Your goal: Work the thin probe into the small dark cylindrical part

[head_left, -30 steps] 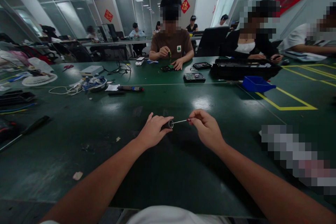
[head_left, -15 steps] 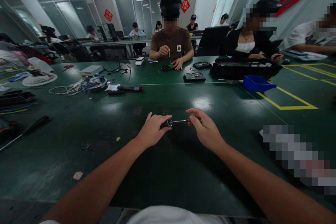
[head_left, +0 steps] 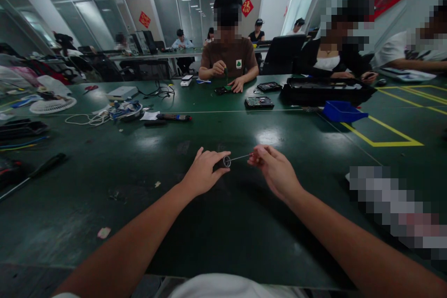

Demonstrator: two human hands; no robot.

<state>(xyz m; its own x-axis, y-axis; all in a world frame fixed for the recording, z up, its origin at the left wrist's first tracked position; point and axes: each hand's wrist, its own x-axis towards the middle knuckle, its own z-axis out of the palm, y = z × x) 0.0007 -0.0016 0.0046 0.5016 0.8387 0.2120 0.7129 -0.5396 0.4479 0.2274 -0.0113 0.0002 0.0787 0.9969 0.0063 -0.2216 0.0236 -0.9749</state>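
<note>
My left hand is closed around a small dark cylindrical part, whose round, light-rimmed end faces right. My right hand grips the handle of a thin screwdriver, its fingers covering most of the reddish handle. The metal shaft runs leftward, with its tip at the round end of the part. How deep the tip reaches inside cannot be made out. Both hands are held above the dark green table, near its front edge.
A long black screwdriver lies at the left. Further back are a black-and-red tool, bundled cables, a blue bin and a long black housing. A person works opposite. A blurred-out object lies at right.
My right hand has turned and its fingers have curled in around the screwdriver handle. The shaft now slopes up more toward the right. My left hand has barely moved.
</note>
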